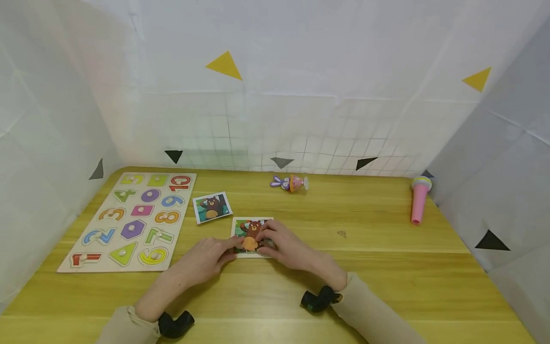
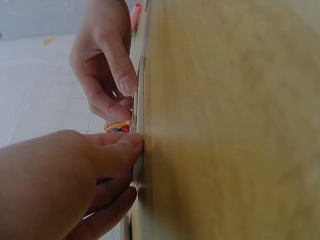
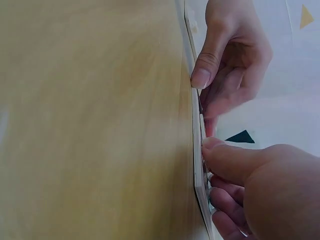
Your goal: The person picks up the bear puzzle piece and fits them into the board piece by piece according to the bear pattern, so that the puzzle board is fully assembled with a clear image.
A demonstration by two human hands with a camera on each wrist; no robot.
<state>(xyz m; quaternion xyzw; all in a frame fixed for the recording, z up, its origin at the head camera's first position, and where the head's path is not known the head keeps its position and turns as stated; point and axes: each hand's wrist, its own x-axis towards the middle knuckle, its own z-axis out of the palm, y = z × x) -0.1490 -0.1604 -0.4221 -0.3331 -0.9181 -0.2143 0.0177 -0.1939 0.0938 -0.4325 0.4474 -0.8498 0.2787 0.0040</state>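
Observation:
A small flat bear puzzle (image 1: 253, 227) in a pale frame lies on the wooden table, between both hands. My left hand (image 1: 206, 258) holds its left side, thumb by the near edge and fingertips over the picture. Over the right part, my right hand (image 1: 290, 246) bends its fingers and thumb onto the puzzle and covers some of it. In the right wrist view, a thin layer (image 3: 202, 127) stands slightly raised above the frame (image 3: 196, 160) near the thumb. Whether that is a loose piece is hard to see. A matching bear picture card (image 1: 212, 208) lies just behind, to the left.
On the left lies a wooden number-and-shape board (image 1: 142, 222) with knobbed pieces. A purple-eared bunny toy (image 1: 292, 183) lies at the back, and a pink toy microphone (image 1: 418, 200) near the right edge. White sheeting (image 1: 279, 124) encloses the back and sides.

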